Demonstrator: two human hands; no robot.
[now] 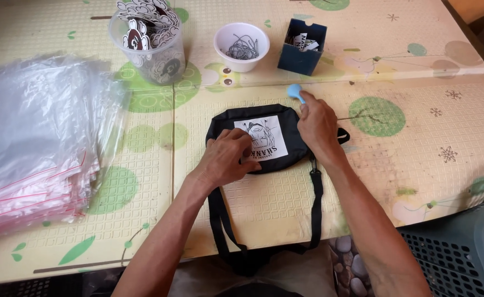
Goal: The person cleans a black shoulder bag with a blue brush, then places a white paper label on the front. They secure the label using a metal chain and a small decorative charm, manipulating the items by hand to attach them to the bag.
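Patterned mat (286,198), black pouch (225,122) under flat-pressed left hand (228,157), right hand (316,124) pinching blue tool (295,91).

soft even daylight, sharp focus, slight bending at edges

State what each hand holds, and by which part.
Right hand pinches a light blue round-ended tool by its lower end; left hand only presses the black fabric pouch.
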